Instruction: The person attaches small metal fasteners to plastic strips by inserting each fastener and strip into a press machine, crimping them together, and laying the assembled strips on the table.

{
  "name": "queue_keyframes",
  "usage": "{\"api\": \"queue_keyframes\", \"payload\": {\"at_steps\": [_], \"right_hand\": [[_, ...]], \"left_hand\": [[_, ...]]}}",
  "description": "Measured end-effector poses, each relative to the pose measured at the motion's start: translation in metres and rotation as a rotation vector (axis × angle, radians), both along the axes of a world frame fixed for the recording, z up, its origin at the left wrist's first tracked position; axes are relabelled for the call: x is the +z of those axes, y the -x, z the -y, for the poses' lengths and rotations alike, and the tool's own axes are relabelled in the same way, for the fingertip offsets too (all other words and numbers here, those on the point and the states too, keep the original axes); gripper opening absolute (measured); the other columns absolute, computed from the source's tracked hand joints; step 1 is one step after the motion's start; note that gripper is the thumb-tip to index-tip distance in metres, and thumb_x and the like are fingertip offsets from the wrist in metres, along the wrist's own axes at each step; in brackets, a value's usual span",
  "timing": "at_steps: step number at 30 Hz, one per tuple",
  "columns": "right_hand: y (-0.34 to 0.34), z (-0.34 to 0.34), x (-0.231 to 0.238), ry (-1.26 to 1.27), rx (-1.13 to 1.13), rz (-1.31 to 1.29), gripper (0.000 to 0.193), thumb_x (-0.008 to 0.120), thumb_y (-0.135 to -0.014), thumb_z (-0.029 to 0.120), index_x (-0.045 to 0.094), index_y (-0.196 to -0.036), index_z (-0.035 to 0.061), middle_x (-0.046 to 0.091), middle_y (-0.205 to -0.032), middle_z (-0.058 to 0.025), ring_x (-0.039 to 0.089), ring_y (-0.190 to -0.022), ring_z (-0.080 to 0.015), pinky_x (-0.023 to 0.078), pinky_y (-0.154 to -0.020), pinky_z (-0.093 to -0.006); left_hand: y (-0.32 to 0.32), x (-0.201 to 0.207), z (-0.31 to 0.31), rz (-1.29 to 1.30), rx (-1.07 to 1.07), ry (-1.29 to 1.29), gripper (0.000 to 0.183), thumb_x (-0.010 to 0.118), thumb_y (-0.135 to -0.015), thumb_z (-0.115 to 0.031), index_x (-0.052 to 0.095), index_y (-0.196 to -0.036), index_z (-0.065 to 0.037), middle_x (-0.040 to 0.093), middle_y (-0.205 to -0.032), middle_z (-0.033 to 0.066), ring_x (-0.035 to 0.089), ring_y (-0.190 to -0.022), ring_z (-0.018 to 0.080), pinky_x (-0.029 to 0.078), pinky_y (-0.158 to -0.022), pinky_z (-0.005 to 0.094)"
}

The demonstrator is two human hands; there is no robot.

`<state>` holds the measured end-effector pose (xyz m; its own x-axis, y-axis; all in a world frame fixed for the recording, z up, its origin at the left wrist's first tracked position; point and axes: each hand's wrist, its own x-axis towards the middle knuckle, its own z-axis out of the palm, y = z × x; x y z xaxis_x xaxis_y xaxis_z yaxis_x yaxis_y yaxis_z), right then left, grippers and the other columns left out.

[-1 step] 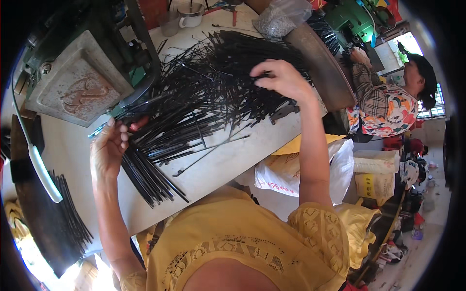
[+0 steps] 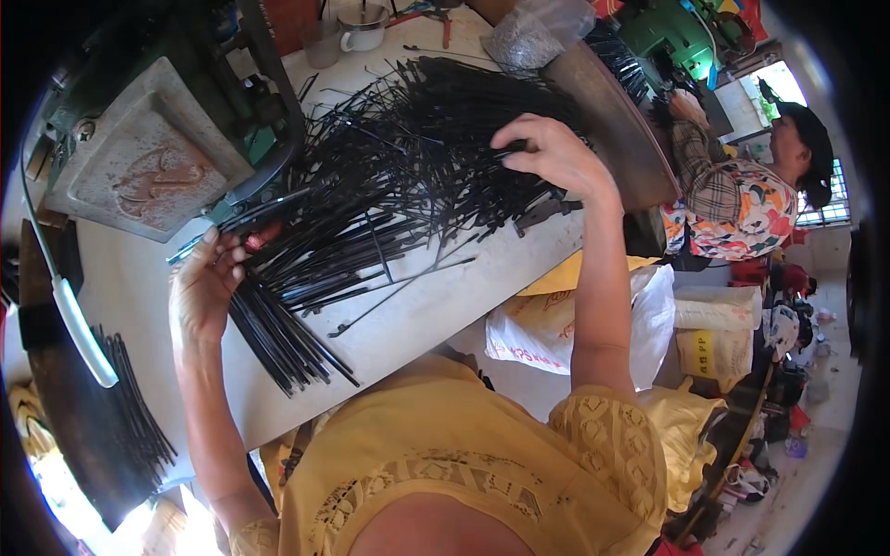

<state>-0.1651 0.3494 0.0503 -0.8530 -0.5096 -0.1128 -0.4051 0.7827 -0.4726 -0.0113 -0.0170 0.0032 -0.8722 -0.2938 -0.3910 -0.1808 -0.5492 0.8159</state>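
A large tangled heap of thin black rods [image 2: 436,120] covers the table in front of me. My left hand [image 2: 206,287] is at the base of the green machine [image 2: 260,144], thumb and fingers pinched at the end of a thin black rod [image 2: 269,205]. Just beyond the fingertips is a shiny bluish metal part [image 2: 188,246]. A red thing [image 2: 263,238] shows beside the fingers. Above the heap's right side, my right hand [image 2: 561,159] has its fingers curled together. Something dark shows between them, too small to name. Below my left hand, straighter black rods [image 2: 283,338] lie side by side.
A grey metal cover [image 2: 153,153] fronts the machine at left. More rods [image 2: 139,408] lie at the far left. A white cup [image 2: 363,32], pliers [image 2: 443,18] and a clear bag [image 2: 538,32] stand at the back. Past a brown panel [image 2: 612,120], another person [image 2: 742,195] works at right.
My right hand has shifted a little to the right over the heap, its fingers drawn closer together. My left hand stays at the machine, moved only slightly left.
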Motion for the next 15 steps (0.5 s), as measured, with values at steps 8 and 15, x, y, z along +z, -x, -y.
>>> {"api": "queue_keyframes", "payload": {"at_steps": [8,15], "right_hand": [[-0.005,-0.012,-0.033,0.036,-0.029,-0.157,0.018,0.064,-0.068,0.008,0.061,-0.085,0.0025,0.056,-0.080,-0.0101,0.056,-0.068,-0.0241,0.043,-0.063,-0.0310],[-0.006,0.026,-0.030,0.082,-0.067,-0.444,0.011,0.057,-0.077,0.008,0.060,-0.086,0.0042,0.058,-0.079,-0.0085,0.058,-0.069,-0.0260,0.045,-0.062,-0.0318]], "left_hand": [[-0.004,-0.012,0.000,-0.057,0.003,-0.100,0.017,0.056,-0.075,-0.004,0.055,-0.089,0.007,0.061,-0.088,0.0159,0.060,-0.076,0.0217,0.044,-0.059,0.0267],[-0.005,-0.005,-0.009,-0.045,0.027,-0.116,0.015,0.054,-0.078,-0.003,0.055,-0.087,0.008,0.059,-0.084,0.0163,0.059,-0.073,0.0217,0.043,-0.057,0.0260]]}}
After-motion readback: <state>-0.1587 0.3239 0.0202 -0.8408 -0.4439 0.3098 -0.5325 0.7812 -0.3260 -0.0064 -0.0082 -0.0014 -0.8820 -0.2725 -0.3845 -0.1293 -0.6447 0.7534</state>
